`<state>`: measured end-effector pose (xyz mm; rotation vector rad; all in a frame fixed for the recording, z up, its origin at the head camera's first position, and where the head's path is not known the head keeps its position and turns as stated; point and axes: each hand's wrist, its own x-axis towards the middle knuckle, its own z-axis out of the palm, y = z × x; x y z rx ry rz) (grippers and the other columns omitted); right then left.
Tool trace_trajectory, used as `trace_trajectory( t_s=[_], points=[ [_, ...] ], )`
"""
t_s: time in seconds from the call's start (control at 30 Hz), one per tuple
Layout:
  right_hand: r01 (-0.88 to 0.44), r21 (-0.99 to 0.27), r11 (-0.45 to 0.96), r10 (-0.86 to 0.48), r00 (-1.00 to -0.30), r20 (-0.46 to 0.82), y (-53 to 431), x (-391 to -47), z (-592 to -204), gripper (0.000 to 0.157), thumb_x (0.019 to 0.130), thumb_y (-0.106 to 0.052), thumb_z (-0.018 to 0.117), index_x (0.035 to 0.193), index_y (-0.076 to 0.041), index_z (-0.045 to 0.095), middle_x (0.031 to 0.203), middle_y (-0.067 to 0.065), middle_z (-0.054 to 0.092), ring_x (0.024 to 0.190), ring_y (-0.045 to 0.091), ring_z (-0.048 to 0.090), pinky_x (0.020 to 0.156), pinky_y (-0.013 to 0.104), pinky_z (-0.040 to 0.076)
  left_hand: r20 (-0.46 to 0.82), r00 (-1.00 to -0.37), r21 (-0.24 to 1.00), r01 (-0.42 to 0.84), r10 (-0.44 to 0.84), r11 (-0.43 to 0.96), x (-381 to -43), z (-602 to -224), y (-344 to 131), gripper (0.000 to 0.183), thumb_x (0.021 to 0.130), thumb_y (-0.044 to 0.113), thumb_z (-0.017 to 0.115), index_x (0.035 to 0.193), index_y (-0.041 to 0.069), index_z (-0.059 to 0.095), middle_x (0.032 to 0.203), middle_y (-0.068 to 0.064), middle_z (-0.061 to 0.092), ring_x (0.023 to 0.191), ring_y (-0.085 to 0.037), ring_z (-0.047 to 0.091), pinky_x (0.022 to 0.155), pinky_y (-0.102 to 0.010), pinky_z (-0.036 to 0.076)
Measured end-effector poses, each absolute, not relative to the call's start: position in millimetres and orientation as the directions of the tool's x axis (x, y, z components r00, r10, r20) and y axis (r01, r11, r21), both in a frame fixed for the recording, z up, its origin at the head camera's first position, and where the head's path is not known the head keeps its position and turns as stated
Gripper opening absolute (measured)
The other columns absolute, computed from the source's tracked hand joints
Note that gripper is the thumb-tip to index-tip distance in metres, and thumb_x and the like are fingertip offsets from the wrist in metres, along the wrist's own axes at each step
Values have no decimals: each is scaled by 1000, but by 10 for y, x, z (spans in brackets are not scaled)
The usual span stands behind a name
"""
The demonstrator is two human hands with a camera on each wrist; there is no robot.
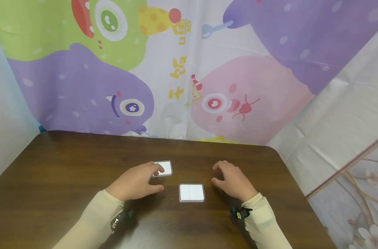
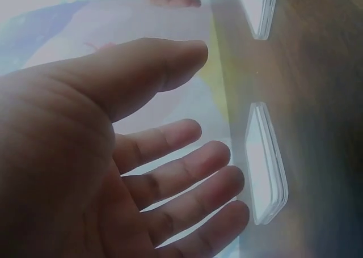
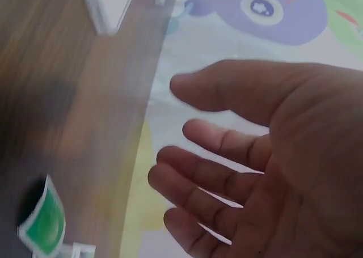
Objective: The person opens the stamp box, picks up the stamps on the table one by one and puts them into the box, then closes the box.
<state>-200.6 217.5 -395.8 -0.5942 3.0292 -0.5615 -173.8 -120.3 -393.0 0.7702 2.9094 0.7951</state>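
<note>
Two flat, clear-edged cases with white faces lie on the brown wooden table: a far case (image 1: pixel 166 168) at the back, and a near case (image 1: pixel 191 193) in the middle with a thin line down its face. My left hand (image 1: pixel 137 181) hovers palm-inward beside the far case, its fingers overlapping that case's left part in the head view. In the left wrist view the left hand (image 2: pixel 142 156) holds nothing. Right of the near case, my right hand (image 1: pixel 233 180) hangs over the table. Its fingers are loosely bent and hold nothing in the right wrist view (image 3: pixel 227 167).
A cartoon-printed cloth (image 1: pixel 176 114) hangs behind the table's back edge. Pale panels flank the table, the right one (image 1: pixel 325 121) close to its side. Dark wrist devices (image 1: pixel 241 212) sit at both cuffs. A green, white-edged item (image 3: pixel 44 221) shows low in the right wrist view.
</note>
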Motion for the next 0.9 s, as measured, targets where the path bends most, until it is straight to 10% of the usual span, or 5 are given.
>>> trace_trajectory(
  t_s=[0.2, 0.6, 0.9],
  points=[
    [-455, -377, 807, -478, -878, 35, 1962, -1996, -4009, 31, 93, -19, 77, 119, -7, 66, 115, 5, 67, 108, 25, 65, 95, 46, 53, 48, -875, 477, 443, 481, 759, -1742, -3949, -1208, 52, 86, 35, 82, 128, 11, 63, 108, -3, 69, 96, -18, 66, 89, -45, 53],
    [-555, -331, 763, -613, -783, -100, 1903, -1932, -4115, 75, 82, -39, 86, 140, 0, 56, 128, 13, 58, 107, 25, 58, 89, 43, 52, -62, -854, 482, 428, 517, 764, -1727, -3964, -1171, 41, 89, 35, 80, 122, 12, 68, 107, 0, 68, 103, -21, 66, 96, -47, 51],
    [-581, -298, 758, -631, -768, -109, 1887, -1929, -4176, 70, 84, -33, 84, 141, -2, 57, 126, 10, 57, 102, 19, 52, 83, 35, 50, -82, -848, 480, 427, 524, 766, -1691, -3971, -1134, 39, 88, 34, 81, 118, 12, 70, 108, 0, 68, 106, -22, 66, 98, -47, 51]
  ],
)
